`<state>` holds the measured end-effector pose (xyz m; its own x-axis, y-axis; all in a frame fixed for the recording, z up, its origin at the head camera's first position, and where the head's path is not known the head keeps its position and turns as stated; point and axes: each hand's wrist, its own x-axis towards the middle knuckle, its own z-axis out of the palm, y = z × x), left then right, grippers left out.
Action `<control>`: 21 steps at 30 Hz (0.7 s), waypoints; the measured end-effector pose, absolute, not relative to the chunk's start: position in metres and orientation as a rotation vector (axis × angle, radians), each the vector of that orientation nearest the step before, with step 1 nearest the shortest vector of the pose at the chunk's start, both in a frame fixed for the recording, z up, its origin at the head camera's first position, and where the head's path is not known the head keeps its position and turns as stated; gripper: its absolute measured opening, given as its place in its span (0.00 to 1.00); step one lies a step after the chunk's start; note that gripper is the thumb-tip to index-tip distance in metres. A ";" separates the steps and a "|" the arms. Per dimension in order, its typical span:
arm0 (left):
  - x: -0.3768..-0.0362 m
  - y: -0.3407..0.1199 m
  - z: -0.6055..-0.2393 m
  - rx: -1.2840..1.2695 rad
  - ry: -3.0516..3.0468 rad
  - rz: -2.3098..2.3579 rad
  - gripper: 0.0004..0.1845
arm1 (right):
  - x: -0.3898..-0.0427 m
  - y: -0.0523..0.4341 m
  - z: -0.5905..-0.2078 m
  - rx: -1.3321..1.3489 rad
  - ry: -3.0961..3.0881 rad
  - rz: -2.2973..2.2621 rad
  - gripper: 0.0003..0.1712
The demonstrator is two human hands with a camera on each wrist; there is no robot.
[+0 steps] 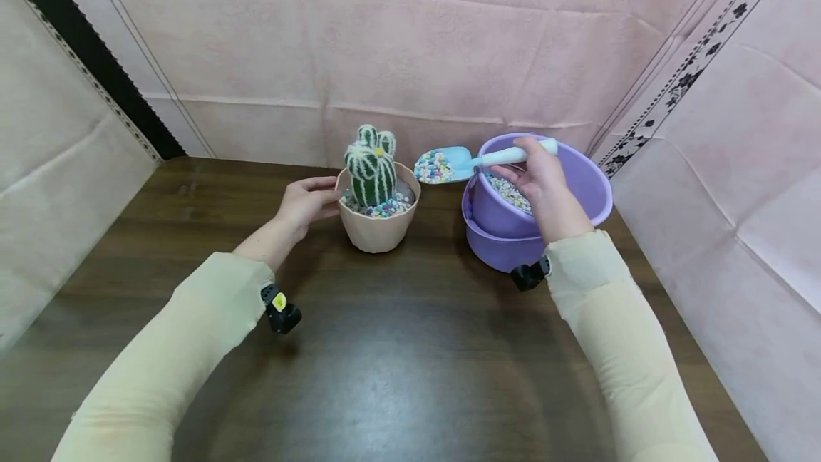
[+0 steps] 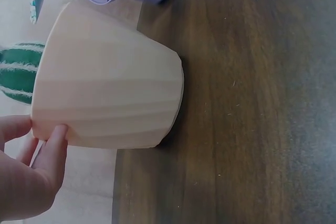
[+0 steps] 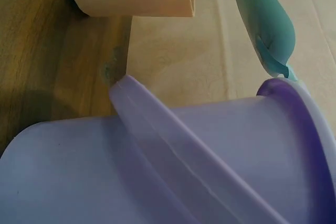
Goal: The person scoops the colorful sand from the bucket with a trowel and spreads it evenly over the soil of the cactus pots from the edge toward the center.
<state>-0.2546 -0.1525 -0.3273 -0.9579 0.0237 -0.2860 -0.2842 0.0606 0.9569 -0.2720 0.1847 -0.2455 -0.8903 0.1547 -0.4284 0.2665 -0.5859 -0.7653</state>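
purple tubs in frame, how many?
2. They are nested at the right of the table: the inner purple tub holds pebbles and sits tilted inside the outer purple tub, below the right hand. Any further tub beneath would be hidden.

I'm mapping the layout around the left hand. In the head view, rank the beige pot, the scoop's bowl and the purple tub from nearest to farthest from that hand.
1. Beige pot: touched by the left hand, just to its right.
2. Scoop's bowl: past the pot's far rim, raised in the air.
3. Purple tub: farthest, at the right of the table.
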 end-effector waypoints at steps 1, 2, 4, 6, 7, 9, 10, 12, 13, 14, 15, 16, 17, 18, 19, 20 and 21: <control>-0.255 -0.152 -0.327 -0.263 2.111 1.992 0.25 | -0.272 0.183 -0.246 0.710 1.415 -2.640 0.03; -0.256 -0.151 -0.327 -0.260 2.112 1.991 0.25 | -0.272 0.182 -0.246 0.708 1.434 -2.633 0.03; -0.257 -0.151 -0.328 -0.259 2.112 1.992 0.24 | -0.272 0.179 -0.247 0.702 1.479 -2.617 0.03; -0.258 -0.151 -0.328 -0.257 2.116 1.986 0.24 | -0.272 0.176 -0.247 0.691 1.526 -2.604 0.03; -0.258 -0.151 -0.328 -0.258 2.114 1.985 0.24 | -0.272 0.174 -0.248 0.690 1.552 -2.599 0.03; -0.258 -0.151 -0.328 -0.263 2.119 1.980 0.24 | -0.273 0.171 -0.248 0.678 1.594 -2.591 0.05; -0.258 -0.151 -0.328 -0.263 2.120 1.979 0.24 | -0.274 0.170 -0.249 0.670 1.614 -2.590 0.05; -0.258 -0.152 -0.328 -0.264 2.122 1.978 0.24 | -0.275 0.168 -0.249 0.663 1.658 -2.585 0.06; -0.258 -0.151 -0.328 -0.264 2.123 1.977 0.24 | -0.276 0.167 -0.249 0.662 1.682 -2.581 0.06; -0.258 -0.151 -0.328 -0.265 2.122 1.978 0.24 | -0.276 0.166 -0.249 0.657 1.701 -2.578 0.06; -0.258 -0.151 -0.328 -0.263 2.124 1.975 0.24 | -0.277 0.165 -0.249 0.654 1.721 -2.574 0.06; -0.258 -0.151 -0.327 -0.263 2.124 1.974 0.24 | -0.278 0.164 -0.249 0.651 1.738 -2.567 0.05; -0.258 -0.151 -0.327 -0.264 2.124 1.973 0.24 | -0.278 0.162 -0.249 0.653 1.760 -2.559 0.05; -0.259 -0.151 -0.328 -0.266 2.122 1.973 0.24 | -0.279 0.160 -0.248 0.657 1.780 -2.551 0.05; -0.259 -0.151 -0.328 -0.268 2.123 1.972 0.24 | -0.280 0.159 -0.249 0.660 1.800 -2.542 0.05; -0.259 -0.151 -0.328 -0.267 2.123 1.972 0.24 | -0.281 0.157 -0.249 0.663 1.818 -2.534 0.05; -0.259 -0.151 -0.328 -0.266 2.123 1.973 0.24 | -0.281 0.156 -0.248 0.668 1.833 -2.527 0.05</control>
<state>-0.2590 -0.1513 -0.3277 -0.9568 0.0240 -0.2896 -0.2871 0.0764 0.9549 -0.2812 0.1561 -0.2484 -0.9112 0.2802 -0.3020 0.2001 -0.3398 -0.9190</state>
